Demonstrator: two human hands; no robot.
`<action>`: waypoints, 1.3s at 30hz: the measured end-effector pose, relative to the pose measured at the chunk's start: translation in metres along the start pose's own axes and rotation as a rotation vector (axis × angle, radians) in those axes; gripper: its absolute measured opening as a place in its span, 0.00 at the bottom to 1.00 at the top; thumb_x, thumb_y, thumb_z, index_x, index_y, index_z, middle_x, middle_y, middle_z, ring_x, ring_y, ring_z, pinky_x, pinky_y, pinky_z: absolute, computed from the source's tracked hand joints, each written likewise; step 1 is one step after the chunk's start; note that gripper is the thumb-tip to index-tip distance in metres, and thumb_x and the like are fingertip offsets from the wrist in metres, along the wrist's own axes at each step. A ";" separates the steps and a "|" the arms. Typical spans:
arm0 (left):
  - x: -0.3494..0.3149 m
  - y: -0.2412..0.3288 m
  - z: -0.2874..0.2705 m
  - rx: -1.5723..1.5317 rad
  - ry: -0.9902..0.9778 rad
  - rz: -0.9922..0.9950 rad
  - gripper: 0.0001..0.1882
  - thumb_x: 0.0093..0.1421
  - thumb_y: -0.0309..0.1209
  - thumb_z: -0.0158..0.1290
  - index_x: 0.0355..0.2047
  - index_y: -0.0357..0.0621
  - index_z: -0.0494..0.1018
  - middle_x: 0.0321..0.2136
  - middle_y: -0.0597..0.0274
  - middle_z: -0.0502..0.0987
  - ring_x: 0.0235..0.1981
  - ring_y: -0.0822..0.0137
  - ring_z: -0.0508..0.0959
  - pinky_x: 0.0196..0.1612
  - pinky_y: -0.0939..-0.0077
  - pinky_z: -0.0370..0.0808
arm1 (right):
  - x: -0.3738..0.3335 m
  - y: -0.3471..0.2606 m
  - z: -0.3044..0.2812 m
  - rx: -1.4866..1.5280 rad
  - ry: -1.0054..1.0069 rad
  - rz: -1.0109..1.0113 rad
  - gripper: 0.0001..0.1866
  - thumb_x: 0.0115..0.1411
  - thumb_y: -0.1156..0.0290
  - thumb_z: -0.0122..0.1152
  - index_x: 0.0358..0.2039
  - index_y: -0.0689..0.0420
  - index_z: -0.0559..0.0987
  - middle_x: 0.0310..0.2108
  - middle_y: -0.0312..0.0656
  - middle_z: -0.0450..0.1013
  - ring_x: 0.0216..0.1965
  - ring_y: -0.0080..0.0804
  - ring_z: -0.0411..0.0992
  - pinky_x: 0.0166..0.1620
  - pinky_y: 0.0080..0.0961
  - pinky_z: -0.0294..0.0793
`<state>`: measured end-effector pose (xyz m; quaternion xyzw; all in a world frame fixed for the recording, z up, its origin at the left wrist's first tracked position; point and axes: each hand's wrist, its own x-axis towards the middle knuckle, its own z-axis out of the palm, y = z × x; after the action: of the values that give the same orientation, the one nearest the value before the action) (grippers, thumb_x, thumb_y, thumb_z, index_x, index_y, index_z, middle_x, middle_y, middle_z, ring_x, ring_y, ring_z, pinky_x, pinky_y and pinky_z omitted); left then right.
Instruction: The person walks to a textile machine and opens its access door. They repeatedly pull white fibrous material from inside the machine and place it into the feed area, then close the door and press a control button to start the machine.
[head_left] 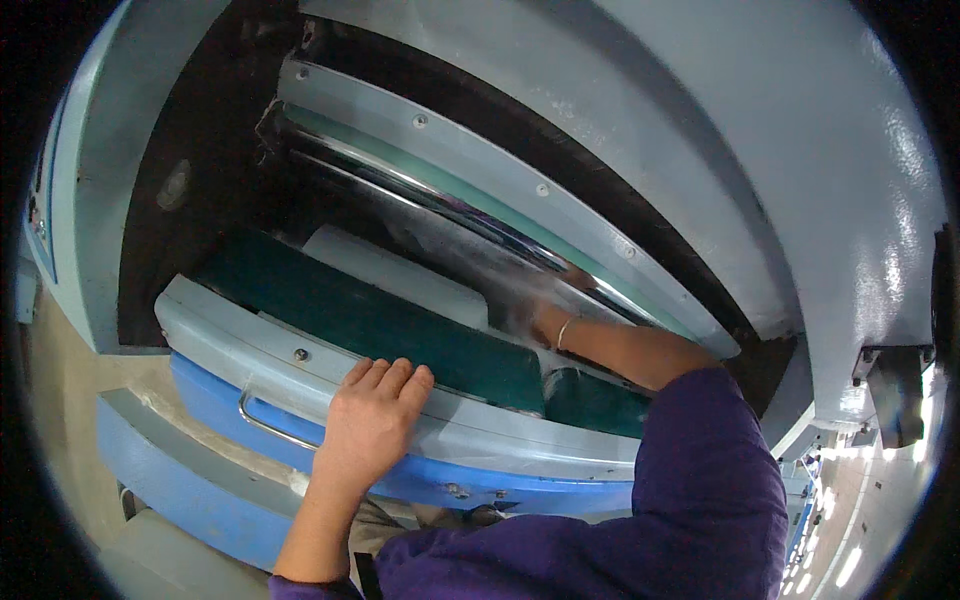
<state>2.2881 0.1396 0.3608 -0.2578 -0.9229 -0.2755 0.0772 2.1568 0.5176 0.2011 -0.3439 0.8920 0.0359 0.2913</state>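
Observation:
My left hand (372, 420) lies on the pale grey front panel (230, 318) of a large machine, its fingers stretched together over the upper edge. My right arm, with a thin bangle (564, 333) at the wrist, reaches deep into the machine's opening. Blur and shadow hide the fingers of my right hand (530, 316), and whether they hold anything does not show. Beside it lies a light grey rounded block (400, 278) on a dark green surface (350, 315). Whitish haze or fluff hangs around that hand, below a shiny metal roller (430, 192).
A grey bar with screws (480, 150) runs above the roller, under a big curved cover (700, 110). A metal handle (275, 425) sticks out from the blue lower front. At lower left stands a blue-sided part (190, 480). A dark bracket (893, 395) projects at the right.

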 end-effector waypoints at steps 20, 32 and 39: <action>0.064 0.085 0.021 -0.413 -0.120 0.337 0.37 0.39 0.41 0.67 0.46 0.39 0.63 0.48 0.38 0.61 0.50 0.38 0.64 0.54 0.54 0.64 | -0.210 -0.174 -0.124 0.721 0.205 0.662 0.28 0.62 0.55 0.46 0.56 0.62 0.63 0.50 0.60 0.66 0.43 0.54 0.71 0.50 0.40 0.69; 0.066 -0.185 -0.029 -1.193 0.294 -0.977 0.22 0.55 0.29 0.52 0.50 0.34 0.66 0.45 0.54 0.73 0.45 0.59 0.75 0.47 0.67 0.72 | -0.279 -0.064 -0.009 2.179 1.213 0.741 0.23 0.55 0.67 0.60 0.51 0.60 0.71 0.45 0.52 0.71 0.46 0.40 0.72 0.48 0.34 0.75; 0.098 -0.284 -0.005 -1.449 0.318 -0.931 0.22 0.61 0.33 0.45 0.53 0.34 0.63 0.48 0.50 0.70 0.50 0.55 0.71 0.52 0.63 0.70 | -0.186 0.071 0.090 1.496 0.822 1.725 0.15 0.57 0.67 0.56 0.46 0.55 0.73 0.45 0.44 0.72 0.43 0.38 0.73 0.46 0.33 0.75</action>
<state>2.0569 -0.0240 0.2599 0.2009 -0.5106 -0.8303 -0.0982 2.2668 0.7052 0.2176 0.6305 0.6543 -0.4176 -0.0065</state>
